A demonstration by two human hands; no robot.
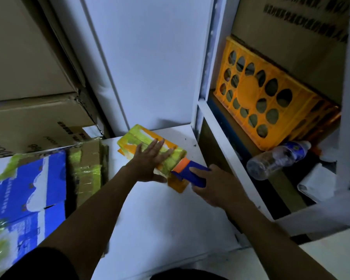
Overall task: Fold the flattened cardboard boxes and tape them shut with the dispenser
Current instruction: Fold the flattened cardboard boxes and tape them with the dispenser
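A small orange and white box (pixel 137 139), wrapped in yellow-green tape, lies on the white table (pixel 160 215) near its far edge. My left hand (pixel 150 160) presses flat on top of the box, fingers straight and spread. My right hand (pixel 212 184) grips the blue handle of the tape dispenser (pixel 190 171), whose orange head sits against the near right end of the box. An orange piece shows below the dispenser head at the box's corner.
A blue and white box (pixel 28 190) with yellow-green tape and a taped brown box (pixel 87 168) lie at the left. Stacked brown cartons (pixel 28 77) rise behind them. To the right, a shelf holds an orange crate (pixel 271 102) and a lying plastic bottle (pixel 277 158).
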